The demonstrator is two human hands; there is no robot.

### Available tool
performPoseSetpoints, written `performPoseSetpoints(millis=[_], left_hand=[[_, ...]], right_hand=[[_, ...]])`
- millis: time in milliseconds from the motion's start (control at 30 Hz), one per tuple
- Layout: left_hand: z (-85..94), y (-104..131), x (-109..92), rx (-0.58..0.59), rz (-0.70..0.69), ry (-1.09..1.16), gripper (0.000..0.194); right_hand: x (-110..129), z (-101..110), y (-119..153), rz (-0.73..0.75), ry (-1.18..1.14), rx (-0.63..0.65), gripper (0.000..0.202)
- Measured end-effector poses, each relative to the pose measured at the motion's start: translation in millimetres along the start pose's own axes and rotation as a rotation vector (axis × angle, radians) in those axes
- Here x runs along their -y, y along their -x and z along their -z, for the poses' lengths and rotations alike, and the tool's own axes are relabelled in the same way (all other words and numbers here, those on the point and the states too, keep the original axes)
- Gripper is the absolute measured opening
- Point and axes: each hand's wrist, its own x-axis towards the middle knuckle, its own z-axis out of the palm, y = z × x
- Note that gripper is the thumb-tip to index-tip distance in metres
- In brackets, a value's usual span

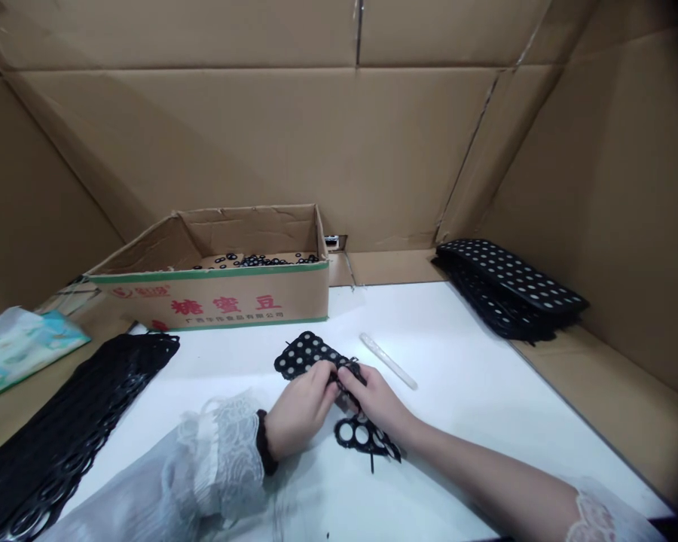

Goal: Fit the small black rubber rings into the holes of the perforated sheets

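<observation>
A black perforated sheet with round holes lies across the white table, and its middle is between my hands. My left hand pinches it from the left, fingers closed. From the right, my right hand grips the same sheet with thumb and fingers pressed together, close to my left fingertips. Below my hands a strip of the sheet with larger ring-like holes shows, with a thin black bit sticking out of it. My fingers hide the part being gripped. A pale, translucent stick rests on the table just beyond my right hand.
An open cardboard box holding many small black rings stands at the back left. A stack of black perforated sheets lies at the right. More black sheets and a tissue pack are at the left. Cardboard walls surround the white table.
</observation>
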Motion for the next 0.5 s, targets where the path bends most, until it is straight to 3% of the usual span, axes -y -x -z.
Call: performPoseSetpoints(millis=[167,300,367,433,500], left_hand=[[3.9,-3.6,3.4,0.109,0.11,0.623,0.012],[7.3,-10.6,9.5,0.102,0.181,0.776,0.018],[21.4,-17.1,15.5,-0.077,0.218,0.703,0.02],[48.2,-24.8,23.2,-0.435,0.231,0.471,0.02],[83.7,-32.9,31.4,-0.779,0.149,0.083,0.016]], right_hand=[[2.9,2.8,1.3,0.012,0.036,0.048,0.029],[5.6,3.6,2.4,0.03,0.079,0.104,0.026],[6.9,4.7,3.9,0.057,0.145,0.121,0.023],[8.7,6.8,5.9,0.093,0.24,0.156,0.018],[11.4,9.6,7.4,0.112,0.349,0.234,0.015]])
